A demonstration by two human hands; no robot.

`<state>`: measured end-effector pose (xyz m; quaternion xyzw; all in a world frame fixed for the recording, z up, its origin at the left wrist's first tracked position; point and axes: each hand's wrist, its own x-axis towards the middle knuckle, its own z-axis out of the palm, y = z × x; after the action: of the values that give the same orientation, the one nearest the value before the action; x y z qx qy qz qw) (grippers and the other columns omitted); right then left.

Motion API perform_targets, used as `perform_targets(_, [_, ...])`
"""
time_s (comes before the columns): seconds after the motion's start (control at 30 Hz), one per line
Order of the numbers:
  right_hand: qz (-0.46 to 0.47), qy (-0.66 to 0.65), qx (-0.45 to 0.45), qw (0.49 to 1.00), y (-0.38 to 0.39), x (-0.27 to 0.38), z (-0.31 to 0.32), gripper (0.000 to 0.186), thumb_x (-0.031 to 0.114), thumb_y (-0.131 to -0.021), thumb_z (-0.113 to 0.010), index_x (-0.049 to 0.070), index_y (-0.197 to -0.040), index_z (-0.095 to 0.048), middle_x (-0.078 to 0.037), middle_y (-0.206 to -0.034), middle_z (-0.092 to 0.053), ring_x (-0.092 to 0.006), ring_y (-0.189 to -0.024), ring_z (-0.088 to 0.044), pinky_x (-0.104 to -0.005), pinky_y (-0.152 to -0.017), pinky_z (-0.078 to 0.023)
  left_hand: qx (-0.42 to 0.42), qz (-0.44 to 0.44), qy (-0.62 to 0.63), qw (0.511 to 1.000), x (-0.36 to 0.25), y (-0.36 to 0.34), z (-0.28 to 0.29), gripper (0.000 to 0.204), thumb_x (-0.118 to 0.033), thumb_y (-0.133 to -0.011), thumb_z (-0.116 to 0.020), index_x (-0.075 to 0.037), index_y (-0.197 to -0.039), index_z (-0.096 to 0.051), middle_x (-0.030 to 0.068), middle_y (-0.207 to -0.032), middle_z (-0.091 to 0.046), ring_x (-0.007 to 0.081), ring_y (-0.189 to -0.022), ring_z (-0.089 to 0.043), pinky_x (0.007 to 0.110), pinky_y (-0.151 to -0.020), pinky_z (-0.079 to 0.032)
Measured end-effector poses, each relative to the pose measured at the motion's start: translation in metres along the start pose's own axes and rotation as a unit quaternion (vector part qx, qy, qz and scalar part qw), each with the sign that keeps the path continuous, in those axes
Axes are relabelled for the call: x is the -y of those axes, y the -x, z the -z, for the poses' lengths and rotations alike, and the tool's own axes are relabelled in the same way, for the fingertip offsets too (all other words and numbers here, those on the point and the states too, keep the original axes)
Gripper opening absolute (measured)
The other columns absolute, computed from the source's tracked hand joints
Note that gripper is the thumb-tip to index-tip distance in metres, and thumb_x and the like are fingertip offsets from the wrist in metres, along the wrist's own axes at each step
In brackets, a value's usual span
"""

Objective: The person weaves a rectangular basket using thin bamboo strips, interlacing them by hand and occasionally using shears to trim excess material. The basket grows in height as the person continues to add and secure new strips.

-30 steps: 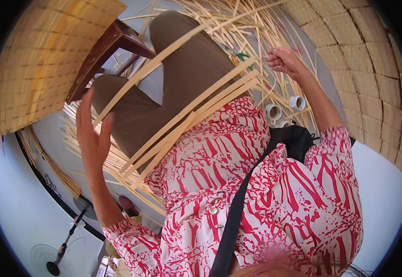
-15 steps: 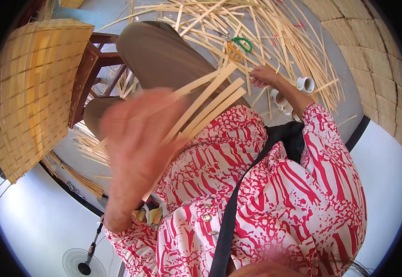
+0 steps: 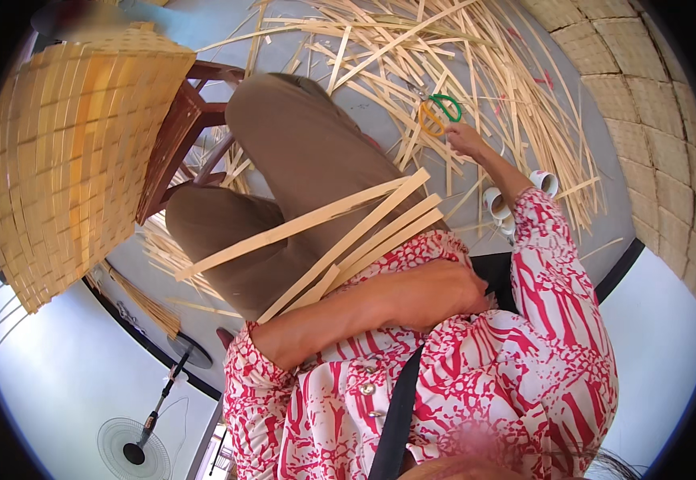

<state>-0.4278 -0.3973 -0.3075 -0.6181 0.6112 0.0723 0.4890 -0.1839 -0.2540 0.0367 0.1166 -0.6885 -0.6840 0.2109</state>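
My left hand [image 3: 460, 292] lies across my waist at the black bag strap [image 3: 493, 272], fingers curled; what they hold is hidden. My right hand [image 3: 465, 142] reaches out to the right of my legs, fingers bent at the orange-and-green-handled scissors [image 3: 448, 108] among the strips; whether it grips them I cannot make out. Several pale flat bamboo strips [image 3: 376, 220] rest across my brown-trousered lap [image 3: 300, 152].
A woven bamboo sheet [image 3: 68, 152] stands at the left beside a dark wooden stool [image 3: 196, 112]. Loose strips [image 3: 524, 96] cover much of the floor. White cups [image 3: 544, 182] sit to the right, a standing fan [image 3: 133, 448] at lower left, stacked woven panels [image 3: 636, 120] at upper right.
My left hand has swung from the left side, over the lap strips, down to my waist. The long strip it was at now lies across my lap. My right hand has moved to the scissors.
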Motion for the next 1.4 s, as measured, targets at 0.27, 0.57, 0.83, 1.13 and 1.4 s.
perform_targets(0.27, [0.229,0.123,-0.062,0.964,-0.020,-0.033,-0.033,0.031,0.011,-0.085,-0.052,0.006,-0.113,-0.065,-0.025,-0.110,-0.064,-0.0433,-0.100,-0.062,-0.0472,-0.087,-0.050,-0.066,-0.015,-0.036,0.997,0.010,0.003,-0.013,0.016,-0.013,-0.074,-0.065,0.000,-0.083,-0.067,0.0210,-0.084,-0.067,0.0415,-0.083,-0.066,0.049,-0.068,-0.053])
perform_targets(0.57, [-0.016,0.115,-0.145,0.983,-0.007,0.032,-0.036,0.020,0.017,-0.079,-0.059,0.004,-0.093,-0.064,-0.022,-0.088,-0.068,-0.0367,-0.083,-0.067,-0.0457,-0.072,-0.051,-0.036,-0.001,-0.016,0.999,-0.004,0.010,-0.013,0.016,-0.014,-0.075,-0.062,0.001,-0.080,-0.066,0.0215,-0.083,-0.066,0.0409,-0.082,-0.065,0.048,-0.070,-0.052])
perform_targets(0.83, [0.031,0.088,-0.128,0.987,-0.019,0.006,-0.029,0.010,0.017,-0.073,-0.065,0.007,-0.074,-0.063,-0.009,-0.064,-0.064,-0.0203,-0.054,-0.061,-0.0375,-0.052,-0.047,-0.073,-0.091,-0.039,0.992,-0.009,0.016,-0.018,0.019,-0.022,-0.069,-0.066,-0.003,-0.072,-0.065,0.0213,-0.066,-0.063,0.0433,-0.070,-0.062,0.051,-0.060,-0.047])
perform_targets(1.13, [-0.020,-0.440,0.121,0.889,0.007,0.048,0.041,0.008,0.009,-0.085,-0.061,0.011,-0.093,-0.061,0.000,-0.071,-0.060,-0.0116,-0.054,-0.054,-0.0256,-0.047,-0.044,-0.018,-0.093,-0.102,0.990,0.001,0.012,-0.034,0.017,-0.011,-0.063,-0.069,-0.001,-0.077,-0.066,0.0232,-0.072,-0.064,0.0453,-0.075,-0.061,0.053,-0.065,-0.045])
perform_targets(1.4, [0.277,-0.280,0.018,0.919,0.080,0.207,0.135,0.014,0.007,-0.086,-0.063,0.009,-0.101,-0.061,0.003,-0.086,-0.058,-0.0063,-0.075,-0.054,-0.0208,-0.065,-0.043,-0.069,-0.150,-0.156,0.974,-0.036,0.029,-0.027,0.029,0.002,-0.077,-0.061,0.002,-0.106,-0.061,0.0196,-0.109,-0.063,0.0374,-0.100,-0.061,0.044,-0.082,-0.049])
